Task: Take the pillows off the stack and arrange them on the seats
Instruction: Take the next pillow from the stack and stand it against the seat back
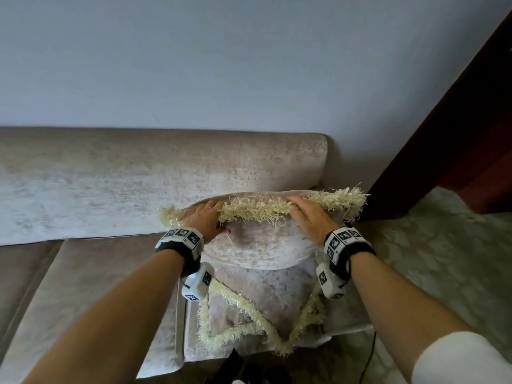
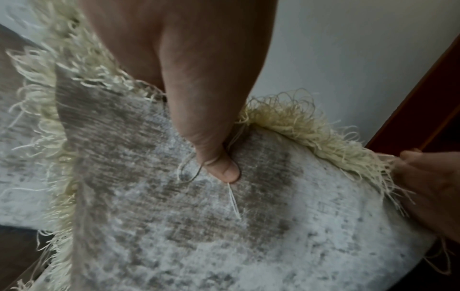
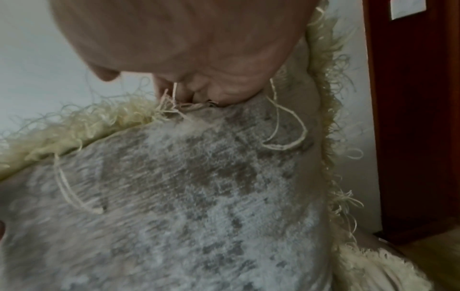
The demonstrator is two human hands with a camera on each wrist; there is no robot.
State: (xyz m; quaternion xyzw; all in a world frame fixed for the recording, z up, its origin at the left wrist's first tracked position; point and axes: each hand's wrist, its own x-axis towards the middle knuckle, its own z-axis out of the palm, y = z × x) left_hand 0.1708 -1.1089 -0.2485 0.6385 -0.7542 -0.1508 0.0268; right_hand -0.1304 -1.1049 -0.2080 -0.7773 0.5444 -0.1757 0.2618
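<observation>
A beige velvet pillow [image 1: 260, 245] with a cream shaggy fringe stands upright at the sofa's right end. My left hand [image 1: 205, 217] grips its top edge on the left, thumb [image 2: 221, 167] pressed into the front face and fingers over the back. On the right of that top edge my right hand [image 1: 310, 214] holds it the same way, fingers hooked over the fringe [image 3: 104, 120]. Below, a second fringed pillow [image 1: 249, 309] lies flat on the seat, and the held pillow [image 2: 199, 226] [image 3: 186, 196] hides part of it.
The beige sofa backrest [image 1: 138, 184] runs left behind the pillows, with seat cushions [image 1: 91, 289] below it. A dark wooden door frame [image 1: 457, 134] stands close on the right. Patterned carpet [image 1: 443, 259] lies right of the sofa. A black cable [image 1: 370, 356] hangs near my right forearm.
</observation>
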